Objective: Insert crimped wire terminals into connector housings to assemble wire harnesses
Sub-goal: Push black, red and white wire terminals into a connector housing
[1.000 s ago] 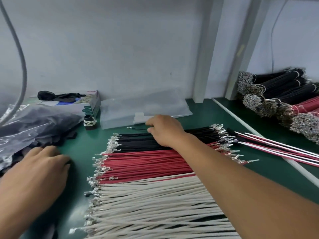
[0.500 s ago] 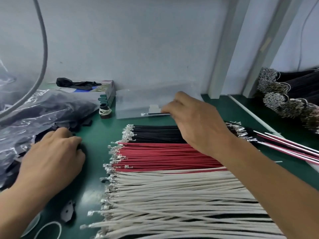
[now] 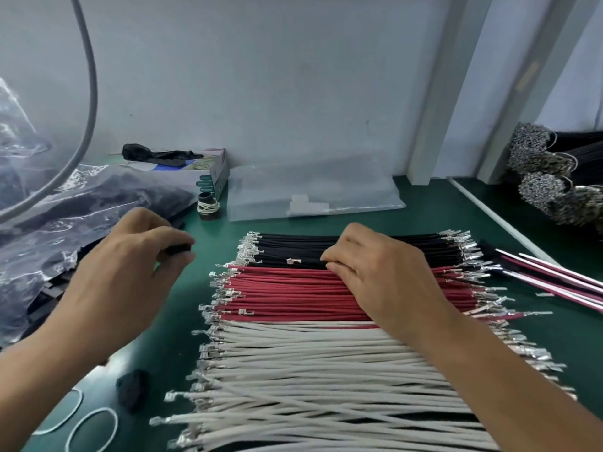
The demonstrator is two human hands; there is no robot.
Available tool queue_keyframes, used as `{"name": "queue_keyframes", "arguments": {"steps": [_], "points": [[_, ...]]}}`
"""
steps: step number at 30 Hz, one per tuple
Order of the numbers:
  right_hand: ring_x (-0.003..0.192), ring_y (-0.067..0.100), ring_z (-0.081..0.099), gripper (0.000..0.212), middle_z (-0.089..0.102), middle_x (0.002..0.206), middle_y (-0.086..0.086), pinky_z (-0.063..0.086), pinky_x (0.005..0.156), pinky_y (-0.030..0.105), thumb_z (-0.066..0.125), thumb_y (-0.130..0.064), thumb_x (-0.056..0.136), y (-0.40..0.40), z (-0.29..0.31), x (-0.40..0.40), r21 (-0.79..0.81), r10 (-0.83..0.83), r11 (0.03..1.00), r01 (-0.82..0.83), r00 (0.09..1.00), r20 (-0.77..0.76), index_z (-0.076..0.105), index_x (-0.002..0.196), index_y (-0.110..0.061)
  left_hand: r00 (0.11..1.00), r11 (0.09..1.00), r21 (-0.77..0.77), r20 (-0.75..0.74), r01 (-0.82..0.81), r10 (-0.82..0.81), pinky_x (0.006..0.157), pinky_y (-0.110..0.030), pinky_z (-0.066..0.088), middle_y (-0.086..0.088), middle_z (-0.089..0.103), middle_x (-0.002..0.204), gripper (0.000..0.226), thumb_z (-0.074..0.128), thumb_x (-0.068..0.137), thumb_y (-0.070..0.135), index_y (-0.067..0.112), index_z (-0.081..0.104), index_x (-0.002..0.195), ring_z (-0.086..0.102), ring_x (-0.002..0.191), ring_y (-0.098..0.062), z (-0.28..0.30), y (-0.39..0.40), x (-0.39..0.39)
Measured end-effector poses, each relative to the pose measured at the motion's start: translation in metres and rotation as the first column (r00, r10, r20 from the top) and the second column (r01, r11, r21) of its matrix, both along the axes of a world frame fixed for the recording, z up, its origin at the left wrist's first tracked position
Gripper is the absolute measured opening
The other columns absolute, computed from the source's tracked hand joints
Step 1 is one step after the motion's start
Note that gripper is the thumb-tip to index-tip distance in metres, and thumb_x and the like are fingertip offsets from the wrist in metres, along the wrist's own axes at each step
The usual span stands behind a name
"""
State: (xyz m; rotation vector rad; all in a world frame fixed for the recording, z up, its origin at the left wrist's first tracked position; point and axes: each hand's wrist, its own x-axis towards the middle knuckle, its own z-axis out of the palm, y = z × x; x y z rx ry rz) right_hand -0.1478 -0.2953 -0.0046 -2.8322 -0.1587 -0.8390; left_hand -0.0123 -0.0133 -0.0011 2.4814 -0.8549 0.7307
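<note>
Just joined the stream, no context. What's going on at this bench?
A person is assembling wire harnesses on a green mat. The left hand pinches a small black connector housing. The right hand pinches a wire at the edge of the black wires, beside rows of red wires and white wires. Nothing is inserted yet.

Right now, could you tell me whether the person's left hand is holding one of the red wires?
No, the left hand pinches a small black connector housing above the green mat, beside the red wires.
</note>
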Motion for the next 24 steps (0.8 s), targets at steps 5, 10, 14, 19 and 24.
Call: {"name": "queue_keyframes", "arguments": {"steps": [5, 10, 14, 19, 24], "points": [[0.076, 0.007, 0.057, 0.018, 0.06, 0.09, -0.009, 0.051, 0.06, 0.027, 0.062, -0.017, 0.098, 0.005, 0.001, 0.001, 0.08, 0.043, 0.995, -0.052, 0.992, 0.118, 0.075, 0.11, -0.022, 0.952, 0.959, -0.265, -0.254, 0.104, -0.174, 0.046, -0.022, 0.047, 0.016, 0.07, 0.067, 0.014, 0.082, 0.073, 0.047, 0.038, 0.072, 0.075, 0.065, 0.061, -0.004, 0.031, -0.044, -0.036], [0.07, 0.005, 0.056, 0.015, 0.059, 0.085, -0.013, 0.048, 0.059, 0.027, 0.061, -0.032, 0.094, 0.011, 0.002, -0.006, 0.222, 0.055, 0.972, -0.075, 0.994, 0.092, 0.074, 0.09, -0.027, 0.744, 0.696, -0.716, -0.433, 0.059, -0.509, 0.067, -0.022, 0.062, -0.004, 0.078, 0.079, 0.032, 0.081, 0.069, 0.014, 0.028, 0.078, 0.098, 0.077, 0.064, -0.021, 0.007, -0.059, -0.058], [0.072, 0.011, 0.059, 0.013, 0.06, 0.084, -0.012, 0.05, 0.061, 0.033, 0.063, -0.028, 0.094, 0.014, 0.002, -0.005, 0.287, 0.103, 0.95, -0.122, 0.991, 0.08, 0.074, 0.087, -0.025, 0.658, 0.621, -0.782, -0.441, 0.052, -0.61, 0.068, -0.026, 0.063, -0.011, 0.078, 0.084, 0.02, 0.08, 0.067, 0.014, 0.02, 0.076, 0.086, 0.079, 0.079, -0.026, -0.005, -0.054, -0.062], [0.071, 0.014, 0.058, 0.015, 0.058, 0.08, -0.012, 0.048, 0.061, 0.037, 0.062, -0.026, 0.093, 0.021, 0.001, -0.006, 0.294, 0.169, 0.939, -0.177, 0.984, 0.053, 0.072, 0.083, -0.023, 0.673, 0.664, -0.746, -0.467, 0.048, -0.573, 0.073, -0.034, 0.065, -0.003, 0.08, 0.092, 0.021, 0.086, 0.065, 0.02, 0.023, 0.078, 0.085, 0.076, 0.08, -0.026, -0.002, -0.049, -0.064], [0.073, 0.016, 0.06, 0.015, 0.059, 0.08, -0.011, 0.049, 0.064, 0.041, 0.063, -0.026, 0.093, 0.021, 0.004, -0.008, 0.333, 0.19, 0.922, -0.196, 0.98, 0.051, 0.072, 0.083, -0.021, 0.574, 0.556, -0.831, -0.458, -0.006, -0.679, 0.067, -0.026, 0.062, -0.01, 0.08, 0.094, 0.024, 0.087, 0.058, 0.016, 0.018, 0.08, 0.081, 0.078, 0.08, -0.027, -0.001, -0.049, -0.063]]}}
